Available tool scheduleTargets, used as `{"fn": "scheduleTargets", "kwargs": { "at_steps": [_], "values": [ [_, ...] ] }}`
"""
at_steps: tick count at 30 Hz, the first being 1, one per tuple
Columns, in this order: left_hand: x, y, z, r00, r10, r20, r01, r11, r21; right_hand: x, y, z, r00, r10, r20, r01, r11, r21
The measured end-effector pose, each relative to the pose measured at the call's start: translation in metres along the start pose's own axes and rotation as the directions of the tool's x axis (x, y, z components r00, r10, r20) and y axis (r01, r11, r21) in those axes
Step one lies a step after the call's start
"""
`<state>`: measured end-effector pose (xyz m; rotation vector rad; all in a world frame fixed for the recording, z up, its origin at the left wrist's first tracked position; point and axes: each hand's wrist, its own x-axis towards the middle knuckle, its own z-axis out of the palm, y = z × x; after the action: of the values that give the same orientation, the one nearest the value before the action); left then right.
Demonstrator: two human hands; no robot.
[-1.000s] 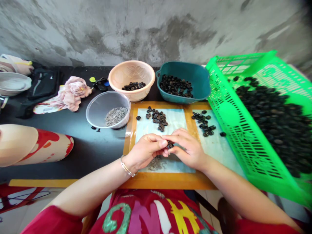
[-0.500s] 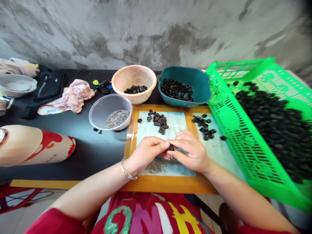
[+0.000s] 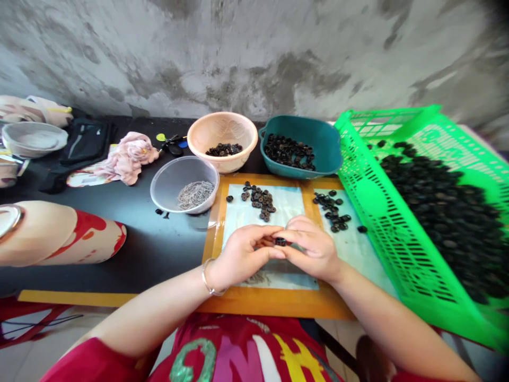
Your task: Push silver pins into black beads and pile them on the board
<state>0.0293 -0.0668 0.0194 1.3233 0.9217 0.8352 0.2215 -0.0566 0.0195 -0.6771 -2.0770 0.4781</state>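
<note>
A small black round part sits between the fingertips of both hands, above the pale work sheet. My right hand pinches it with thumb and forefinger. From the other side, my left hand curls its thumb and fingers against it; what lies inside that curl is hidden. Beyond the hands lies a cluster of small dark round parts with holes. Partly under my left hand is a pile of thin metal pins. More black round parts are scattered right of my right hand.
A clear bowl holds metal pins. Behind it stand a peach bowl and a teal basin with dark parts. A green basket full of black parts fills the right. A red-and-cream cylinder and pink cloth lie left.
My left thumb has shifted down, and its fingers have opened slightly around the black part. My right hand keeps its pinch. The whole view has tilted slightly.
</note>
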Motion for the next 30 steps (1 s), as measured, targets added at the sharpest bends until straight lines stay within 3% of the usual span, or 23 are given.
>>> {"fn": "scheduleTargets", "kwargs": {
  "at_steps": [8,14,17,19,21,23,25,26,28,30],
  "values": [
    [-0.001,0.005,-0.002,0.997,0.065,0.049,-0.071,0.988,0.139,-0.001,-0.008,0.001,0.999,0.037,0.007,-0.037,0.999,-0.012],
    [0.0,0.005,0.0,0.999,0.045,0.002,-0.045,0.999,-0.009,-0.001,-0.008,0.006,0.996,0.073,-0.057,-0.073,0.997,0.001],
    [0.002,0.005,-0.004,0.996,0.09,-0.024,-0.091,0.995,-0.031,-0.001,-0.004,0.007,0.991,0.126,-0.044,-0.124,0.992,0.038],
    [0.005,0.006,-0.01,0.988,0.136,-0.069,-0.139,0.99,-0.039,-0.001,0.001,0.001,0.975,0.198,-0.104,-0.191,0.979,0.072],
    [0.009,0.009,-0.017,0.973,0.158,-0.166,-0.162,0.987,-0.012,-0.002,0.009,-0.015,0.906,0.285,-0.313,-0.241,0.955,0.173],
    [0.015,0.01,-0.025,0.946,0.15,-0.288,-0.14,0.989,0.057,-0.001,0.02,-0.041,0.74,0.363,-0.565,-0.188,0.92,0.345],
    [0.022,0.009,-0.033,0.916,0.151,-0.372,-0.113,0.986,0.121,-0.001,0.031,-0.069,0.59,0.445,-0.673,-0.094,0.866,0.49],
    [0.025,0.008,-0.037,0.907,0.161,-0.39,-0.109,0.983,0.15,0.0,0.036,-0.08,0.544,0.502,-0.672,-0.075,0.827,0.557],
    [0.029,0.005,-0.045,0.908,0.198,-0.37,-0.108,0.962,0.251,0.001,0.041,-0.09,0.532,0.583,-0.614,-0.118,0.769,0.628],
    [0.032,0.003,-0.051,0.928,0.237,-0.289,-0.098,0.9,0.424,0.002,0.039,-0.077,0.607,0.601,-0.52,-0.228,0.758,0.61]
  ]
}}
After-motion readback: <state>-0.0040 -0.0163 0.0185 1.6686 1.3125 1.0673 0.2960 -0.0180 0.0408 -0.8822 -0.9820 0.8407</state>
